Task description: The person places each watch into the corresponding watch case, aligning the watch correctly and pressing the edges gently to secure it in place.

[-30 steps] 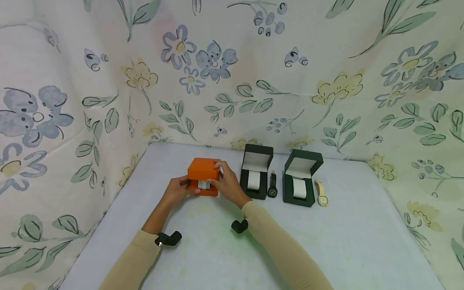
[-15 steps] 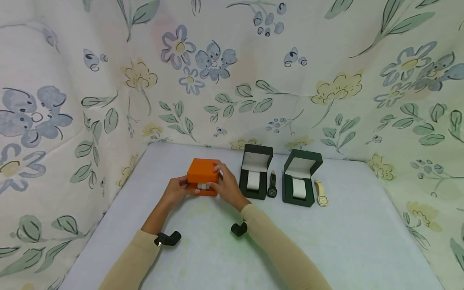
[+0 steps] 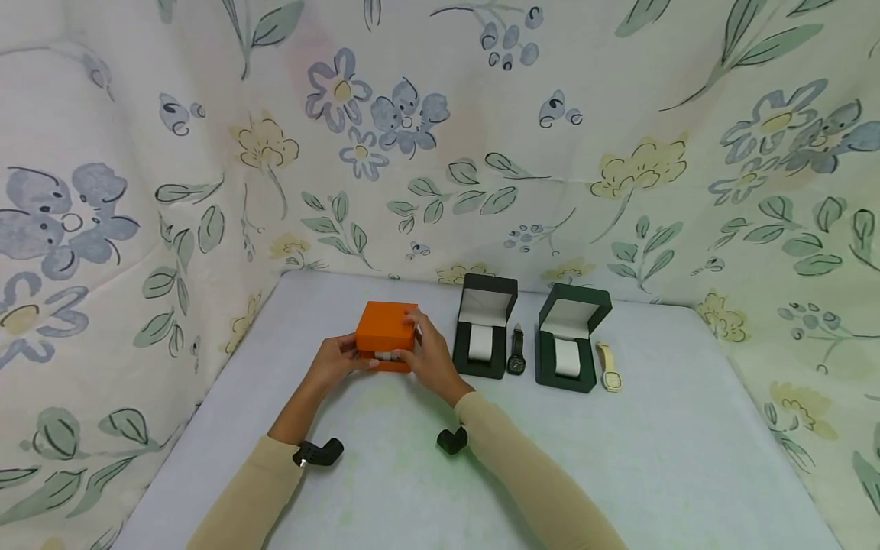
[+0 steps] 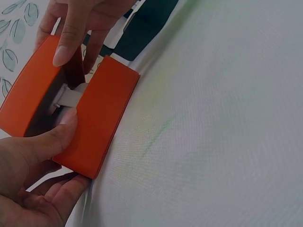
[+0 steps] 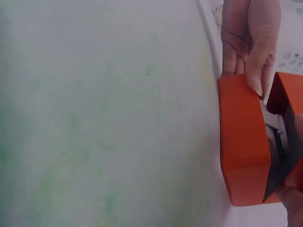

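Observation:
An orange watch box point(image 3: 386, 325) stands at the left of the table, its lid tilted partway down over the base. Through the gap shows a pale band with a metal part point(image 4: 71, 97), probably a watch; most of it is hidden under the lid. My left hand point(image 3: 334, 362) grips the left side of the base, thumb over its front top edge in the left wrist view. At the lid's right side, my right hand point(image 3: 436, 364) holds the lid with its fingers on top and side. The right wrist view shows the orange base point(image 5: 244, 142) close up.
To the right stand a black watch box point(image 3: 490, 363) and a dark green watch box point(image 3: 587, 374), both with raised lids and white cushions. A black watch point(image 3: 517, 355) lies between them, a gold watch point(image 3: 610, 374) at the far right. Floral cloth point(image 3: 440, 153) hangs behind.
The orange lid has come down toward the base, narrowing the gap and covering more of the pale band. My right hand has lowered slightly with it; the left hand has stayed in place.

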`<state>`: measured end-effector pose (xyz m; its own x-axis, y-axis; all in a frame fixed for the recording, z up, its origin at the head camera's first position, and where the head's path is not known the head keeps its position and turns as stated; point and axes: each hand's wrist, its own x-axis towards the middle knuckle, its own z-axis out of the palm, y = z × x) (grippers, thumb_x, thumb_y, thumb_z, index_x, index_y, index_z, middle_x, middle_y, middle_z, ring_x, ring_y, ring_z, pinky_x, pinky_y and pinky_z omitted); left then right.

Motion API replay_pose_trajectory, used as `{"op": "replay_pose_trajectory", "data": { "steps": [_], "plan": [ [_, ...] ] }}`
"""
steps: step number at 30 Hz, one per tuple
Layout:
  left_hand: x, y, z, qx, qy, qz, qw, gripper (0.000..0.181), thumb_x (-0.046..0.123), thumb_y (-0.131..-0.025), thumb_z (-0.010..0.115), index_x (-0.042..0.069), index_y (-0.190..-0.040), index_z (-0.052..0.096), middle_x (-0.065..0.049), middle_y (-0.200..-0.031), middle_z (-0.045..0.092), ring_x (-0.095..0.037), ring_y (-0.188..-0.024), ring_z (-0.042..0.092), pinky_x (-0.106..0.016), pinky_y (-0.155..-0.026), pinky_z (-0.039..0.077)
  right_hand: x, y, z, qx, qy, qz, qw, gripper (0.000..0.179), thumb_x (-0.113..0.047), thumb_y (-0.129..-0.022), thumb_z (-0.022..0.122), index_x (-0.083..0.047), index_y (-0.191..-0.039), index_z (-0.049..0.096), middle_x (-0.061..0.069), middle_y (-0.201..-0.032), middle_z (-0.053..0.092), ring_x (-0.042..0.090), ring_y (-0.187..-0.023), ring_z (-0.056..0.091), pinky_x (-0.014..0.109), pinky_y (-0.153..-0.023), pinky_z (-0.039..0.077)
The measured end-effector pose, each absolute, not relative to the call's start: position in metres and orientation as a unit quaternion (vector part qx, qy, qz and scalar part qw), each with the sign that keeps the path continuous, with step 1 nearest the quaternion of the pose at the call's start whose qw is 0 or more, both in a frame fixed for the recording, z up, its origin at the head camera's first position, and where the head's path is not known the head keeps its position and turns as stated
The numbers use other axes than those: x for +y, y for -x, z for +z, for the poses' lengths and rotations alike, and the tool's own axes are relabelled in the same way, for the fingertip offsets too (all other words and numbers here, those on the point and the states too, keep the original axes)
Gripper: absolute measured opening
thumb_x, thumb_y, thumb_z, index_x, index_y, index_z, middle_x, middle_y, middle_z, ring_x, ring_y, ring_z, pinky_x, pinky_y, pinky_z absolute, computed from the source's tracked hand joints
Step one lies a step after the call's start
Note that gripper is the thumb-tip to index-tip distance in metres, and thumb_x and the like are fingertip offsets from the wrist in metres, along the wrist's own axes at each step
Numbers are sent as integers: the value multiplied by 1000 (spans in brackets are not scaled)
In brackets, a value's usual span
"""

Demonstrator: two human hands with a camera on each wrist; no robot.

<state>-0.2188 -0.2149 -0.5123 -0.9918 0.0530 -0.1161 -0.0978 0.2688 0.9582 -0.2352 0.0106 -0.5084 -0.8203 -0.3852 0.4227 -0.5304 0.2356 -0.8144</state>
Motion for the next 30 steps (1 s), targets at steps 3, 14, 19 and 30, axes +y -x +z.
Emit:
{"op": "replay_pose_trajectory", "data": {
  "steps": [3, 14, 19, 30],
  "plan": [
    [-215, 219, -512, 795, 16, 603, 62, 70, 2, -82, 84, -6, -144, 52, -23, -146, 52, -34, -139, 47, -42, -111, 42, 11, 234, -509, -793, -296, 528, 73, 70, 0, -88, 75, -5, -148, 40, 11, -153, 46, 24, -145, 39, 39, -114, 41],
    [-217, 220, -514, 806, 15, 589, 57, 75, 4, -82, 85, -4, -147, 49, -23, -146, 52, -35, -135, 51, -42, -109, 45, 12, 227, -512, -804, -306, 505, 70, 68, -4, -92, 72, -2, -153, 42, 15, -163, 31, 27, -152, 25, 34, -114, 38],
    [-218, 219, -515, 806, 14, 589, 58, 76, 3, -81, 85, -4, -147, 48, -22, -147, 51, -35, -135, 51, -42, -108, 46, 12, 227, -514, -811, -300, 499, 63, 65, -5, -92, 73, -2, -151, 45, 14, -163, 31, 25, -153, 22, 32, -114, 39],
    [-220, 221, -509, 811, -5, 582, 69, 81, 4, -81, 86, -5, -150, 44, -24, -152, 45, -37, -138, 47, -43, -109, 43, 13, 226, -510, -820, -291, 489, 56, 58, -5, -91, 74, -3, -145, 54, 13, -163, 32, 25, -153, 22, 32, -115, 38]
  ]
}}
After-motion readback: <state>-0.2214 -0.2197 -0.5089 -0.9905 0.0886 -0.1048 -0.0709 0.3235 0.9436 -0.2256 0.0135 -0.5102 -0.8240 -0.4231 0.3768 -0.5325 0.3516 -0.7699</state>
